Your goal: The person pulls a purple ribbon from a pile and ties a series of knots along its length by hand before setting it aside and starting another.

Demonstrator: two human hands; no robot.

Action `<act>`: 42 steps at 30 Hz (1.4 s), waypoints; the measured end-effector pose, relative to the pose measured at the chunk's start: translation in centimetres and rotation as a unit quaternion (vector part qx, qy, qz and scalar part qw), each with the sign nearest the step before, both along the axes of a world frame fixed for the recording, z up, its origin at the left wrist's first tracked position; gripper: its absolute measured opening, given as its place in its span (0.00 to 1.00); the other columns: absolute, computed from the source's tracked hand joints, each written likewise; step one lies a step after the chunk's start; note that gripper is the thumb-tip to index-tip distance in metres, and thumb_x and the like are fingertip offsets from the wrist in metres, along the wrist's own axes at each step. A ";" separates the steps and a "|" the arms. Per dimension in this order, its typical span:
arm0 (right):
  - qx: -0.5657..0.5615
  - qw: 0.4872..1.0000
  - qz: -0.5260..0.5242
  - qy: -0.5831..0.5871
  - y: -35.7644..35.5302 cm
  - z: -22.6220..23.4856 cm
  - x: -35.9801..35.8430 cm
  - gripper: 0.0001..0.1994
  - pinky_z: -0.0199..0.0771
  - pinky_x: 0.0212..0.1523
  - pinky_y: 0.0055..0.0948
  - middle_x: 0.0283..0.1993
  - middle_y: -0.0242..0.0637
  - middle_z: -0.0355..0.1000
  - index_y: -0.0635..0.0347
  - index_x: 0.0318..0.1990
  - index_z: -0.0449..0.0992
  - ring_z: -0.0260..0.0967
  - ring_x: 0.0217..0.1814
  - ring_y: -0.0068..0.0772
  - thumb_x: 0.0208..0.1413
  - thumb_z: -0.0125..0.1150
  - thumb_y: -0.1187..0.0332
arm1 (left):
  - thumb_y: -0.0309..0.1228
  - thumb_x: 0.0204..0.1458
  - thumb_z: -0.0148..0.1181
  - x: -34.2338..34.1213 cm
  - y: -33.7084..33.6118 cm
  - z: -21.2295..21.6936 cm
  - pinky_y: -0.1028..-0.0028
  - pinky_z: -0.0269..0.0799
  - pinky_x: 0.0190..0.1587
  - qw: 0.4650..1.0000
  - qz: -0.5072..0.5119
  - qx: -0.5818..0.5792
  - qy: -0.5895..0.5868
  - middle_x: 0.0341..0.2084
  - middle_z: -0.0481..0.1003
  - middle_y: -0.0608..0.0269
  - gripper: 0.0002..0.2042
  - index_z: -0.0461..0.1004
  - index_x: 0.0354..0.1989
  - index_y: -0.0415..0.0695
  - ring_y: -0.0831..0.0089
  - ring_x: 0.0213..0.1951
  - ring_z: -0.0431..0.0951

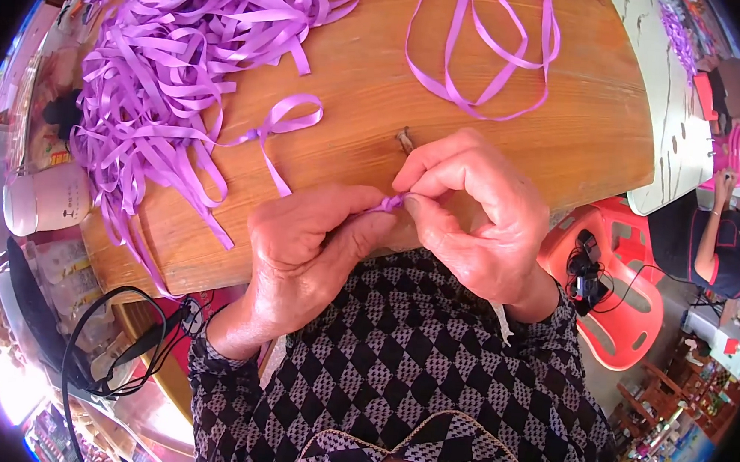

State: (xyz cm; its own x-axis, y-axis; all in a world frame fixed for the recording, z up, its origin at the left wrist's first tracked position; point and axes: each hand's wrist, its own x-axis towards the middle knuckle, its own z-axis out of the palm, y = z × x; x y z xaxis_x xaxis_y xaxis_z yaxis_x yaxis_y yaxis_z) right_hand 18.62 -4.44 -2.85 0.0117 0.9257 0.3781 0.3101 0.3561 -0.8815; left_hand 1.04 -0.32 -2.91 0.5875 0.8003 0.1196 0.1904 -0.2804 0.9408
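Just in front of my chest, a purple ribbon (391, 203) with a small knot is pinched between my two hands. My left hand (305, 239) is closed, thumb against bent index finger, on the ribbon's left side. From the right, the thumb and index fingertip of my right hand (487, 218) grip the ribbon at the knot; its other fingers are curled. Most of the ribbon is hidden by my hands. Beyond my left hand lies a big tangled heap of purple ribbons (167, 71), one knotted loop sticking out of it. Looped ribbon (473, 101) lies at the far right.
The wooden table (352, 118) stretches beyond my hands, with a whitish tabletop (672, 149) adjoining at right. A white jar (46, 200) stands left of the heap. Black cables (157, 336) hang at lower left. An orange-red chair (612, 325) holds a black device. Another person (712, 246) is at far right.
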 end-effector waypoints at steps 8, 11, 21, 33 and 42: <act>0.019 1.000 0.011 -0.019 0.1 0.3 0.5 0.08 0.64 0.31 0.21 0.34 0.42 0.70 0.68 0.28 0.71 0.64 0.30 0.25 0.38 0.55 0.87 | 0.22 0.50 0.57 0.5 -0.3 0.8 0.78 0.69 0.30 0.995 0.016 -0.096 0.010 0.24 0.75 0.59 0.05 0.74 0.34 0.35 0.78 0.26 0.73; 0.035 0.998 0.013 -0.057 0.0 0.4 0.6 0.07 0.65 0.33 0.23 0.34 0.42 0.71 0.67 0.29 0.72 0.66 0.32 0.28 0.40 0.57 0.86 | 0.23 0.49 0.58 0.5 -0.1 0.2 0.78 0.68 0.30 0.994 0.029 -0.104 -0.031 0.24 0.75 0.61 0.05 0.75 0.34 0.35 0.78 0.27 0.72; -0.002 1.000 -0.014 0.005 -0.3 0.7 0.6 0.12 0.66 0.34 0.24 0.37 0.41 0.71 0.66 0.37 0.75 0.66 0.36 0.29 0.41 0.63 0.80 | 0.24 0.49 0.60 0.8 0.1 1.3 0.84 0.67 0.28 0.949 0.050 -0.301 -0.072 0.23 0.76 0.67 0.06 0.77 0.33 0.34 0.84 0.24 0.71; 0.096 0.990 0.047 -0.089 0.6 -0.3 1.0 0.16 0.63 0.26 0.27 0.30 0.36 0.70 0.63 0.35 0.76 0.64 0.27 0.31 0.33 0.70 0.73 | 0.26 0.50 0.59 0.4 0.3 0.9 0.86 0.66 0.29 0.905 0.003 -0.409 -0.119 0.23 0.76 0.66 0.06 0.77 0.32 0.34 0.85 0.27 0.71; 0.054 0.995 0.054 -0.064 0.4 0.0 1.3 0.11 0.63 0.26 0.27 0.28 0.39 0.69 0.65 0.29 0.73 0.65 0.27 0.33 0.34 0.66 0.81 | 0.26 0.48 0.61 -0.3 0.6 1.0 0.84 0.59 0.23 0.952 0.016 -0.302 -0.050 0.17 0.71 0.71 0.06 0.77 0.28 0.34 0.86 0.21 0.65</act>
